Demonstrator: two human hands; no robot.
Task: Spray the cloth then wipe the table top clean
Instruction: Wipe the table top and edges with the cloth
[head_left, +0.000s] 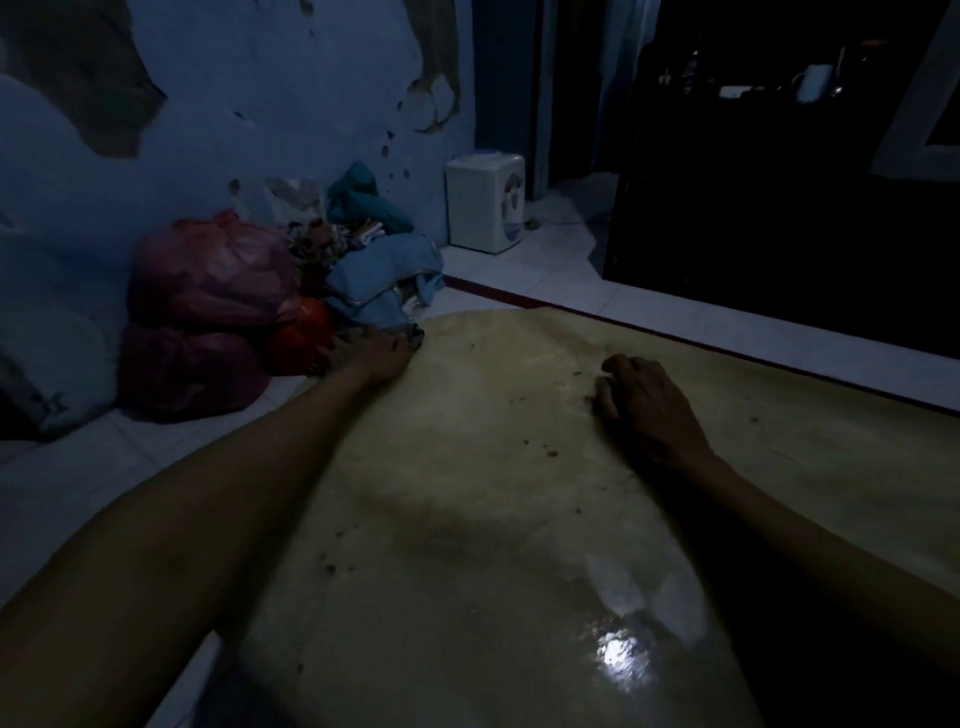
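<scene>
The beige table top (467, 467) fills the middle of the view, glossy and dotted with small dark crumbs and spots. My left hand (369, 353) lies palm down at its far left corner, fingers spread over the edge. Something small and dark (413, 336) sits by the fingertips, too dim to identify. My right hand (644, 410) rests on the far middle of the table with its fingers curled under. Whether anything is under them is hidden. I see no spray bottle and no clear cloth.
The room is very dark. Red plastic bags (208, 291) and a heap of blue clothes (379, 280) lie on the tiled floor left of the table. A white water dispenser (485, 202) stands against the peeling wall. Dark furniture (779, 249) stands behind the table.
</scene>
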